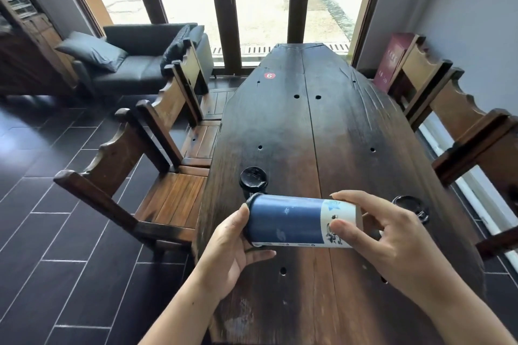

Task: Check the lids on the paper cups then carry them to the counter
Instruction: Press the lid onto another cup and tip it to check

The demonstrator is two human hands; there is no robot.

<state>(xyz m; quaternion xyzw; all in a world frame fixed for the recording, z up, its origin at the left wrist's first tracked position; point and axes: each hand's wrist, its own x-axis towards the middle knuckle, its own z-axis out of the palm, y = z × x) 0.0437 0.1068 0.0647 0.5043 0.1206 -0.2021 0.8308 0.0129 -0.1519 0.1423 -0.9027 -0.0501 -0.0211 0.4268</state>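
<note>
Lying sideways above the surface (280, 120), a blue paper cup (291, 221) is gripped by fingers (260, 254) of the left hand (232, 249) at its lidded end and the right hand (392, 244) at its base, a second lidded cup (253, 176) standing behind.

Wooden table (283, 126); chairs (173, 193); sofa (140, 67)

Locate the long dark wooden table (350, 126), which runs from the lower edge of the frame up to the window at upper centre. Its top has a seam down the middle and several round holes. A round red sticker (269, 75) marked 6 lies at the far left. An upright black-lidded cup (253, 178) stands at lower left of centre. A second black lid (409, 203) lies near the right edge; you cannot tell what is beneath it.
</note>
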